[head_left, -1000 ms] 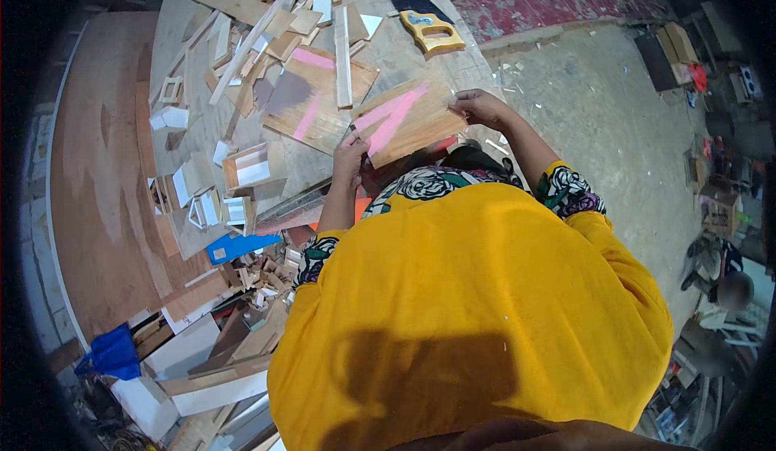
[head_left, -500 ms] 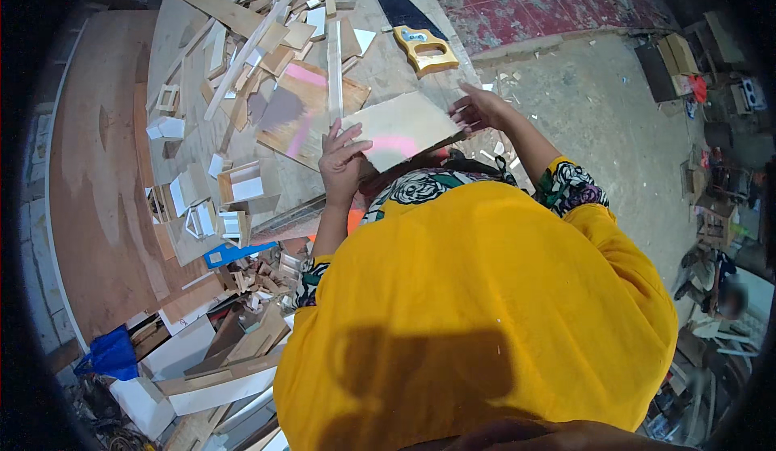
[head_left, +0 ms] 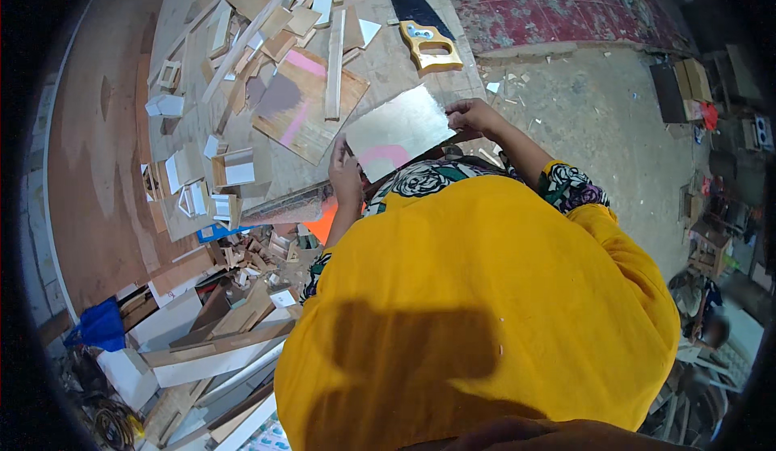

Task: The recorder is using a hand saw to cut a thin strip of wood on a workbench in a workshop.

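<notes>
A: Starting closest, seeing what?

B: Seeing a yellow garment (head_left: pixel 485 289), filling the lower middle and blocking the view below; then, in front of the waist by the near edge of the worktable (head_left: pixel 388 71), a thin plywood panel (head_left: pixel 400 120) with a curved pink mark (head_left: pixel 384 154)

A: Held how?

B: Gripped at both ends; clasping the left edge with the left hand (head_left: pixel 346 178), pinching the right end with the right hand (head_left: pixel 475 116), some fingers hidden behind

A: Looking just beyond, finding what?

B: Finding a second plywood panel (head_left: pixel 335 128), pink-striped, lying flat near the held one and partly covered by a narrow wooden batten (head_left: pixel 335 63); to the left, small open box (head_left: pixel 234 168), white inside

A: And farther?

B: Spotting a handsaw (head_left: pixel 430 47) with black blade and yellow handle, lying along the right side of the table; opposite, heaped wood offcuts (head_left: pixel 279 27), crossed by a long strip; past all that, concrete floor (head_left: pixel 598 152) dotted with chips, then a worn red surface (head_left: pixel 550 6)
</notes>
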A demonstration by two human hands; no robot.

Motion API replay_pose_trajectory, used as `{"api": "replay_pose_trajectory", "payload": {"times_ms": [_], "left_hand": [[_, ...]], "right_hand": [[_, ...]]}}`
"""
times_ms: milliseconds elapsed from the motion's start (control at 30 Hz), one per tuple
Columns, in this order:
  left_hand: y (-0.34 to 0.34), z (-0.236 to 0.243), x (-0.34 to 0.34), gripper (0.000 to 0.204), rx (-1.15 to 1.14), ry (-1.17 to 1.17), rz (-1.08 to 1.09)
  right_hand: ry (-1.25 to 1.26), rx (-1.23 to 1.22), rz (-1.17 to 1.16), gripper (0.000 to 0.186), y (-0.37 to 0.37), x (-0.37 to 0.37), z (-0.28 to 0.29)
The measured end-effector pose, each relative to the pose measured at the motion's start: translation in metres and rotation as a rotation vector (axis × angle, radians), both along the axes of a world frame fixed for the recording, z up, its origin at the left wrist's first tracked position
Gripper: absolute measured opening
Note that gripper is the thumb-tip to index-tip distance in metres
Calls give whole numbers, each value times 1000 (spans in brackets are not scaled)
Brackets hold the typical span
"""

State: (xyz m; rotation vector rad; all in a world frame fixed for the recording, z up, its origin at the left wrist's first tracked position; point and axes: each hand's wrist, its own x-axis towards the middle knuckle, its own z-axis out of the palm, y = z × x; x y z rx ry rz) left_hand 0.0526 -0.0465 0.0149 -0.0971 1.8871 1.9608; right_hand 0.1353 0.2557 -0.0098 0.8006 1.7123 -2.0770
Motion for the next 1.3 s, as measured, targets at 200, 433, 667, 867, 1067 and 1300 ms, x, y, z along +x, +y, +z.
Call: {"api": "replay_pose_trajectory", "payload": {"times_ms": [200, 433, 667, 867, 1067, 1300], "left_hand": [[5, 8, -20, 40, 238, -124, 30], [29, 50, -47, 27, 316, -76, 115], [46, 53, -59, 34, 436, -136, 135], [48, 39, -40, 32, 532, -238, 199], [39, 11, -14, 28, 244, -369, 179], [26, -4, -23, 22, -148, -329, 142]], "right_hand": [[161, -43, -47, 31, -5, -25, 25], [214, -25, 79, 31, 3, -67, 66], [138, -16, 113, 21, 28, -95, 61], [126, -178, 178, 23, 46, -100, 41], [125, 31, 275, 18, 55, -100, 31], [206, 370, 598, 16, 53, -97, 21]]}}
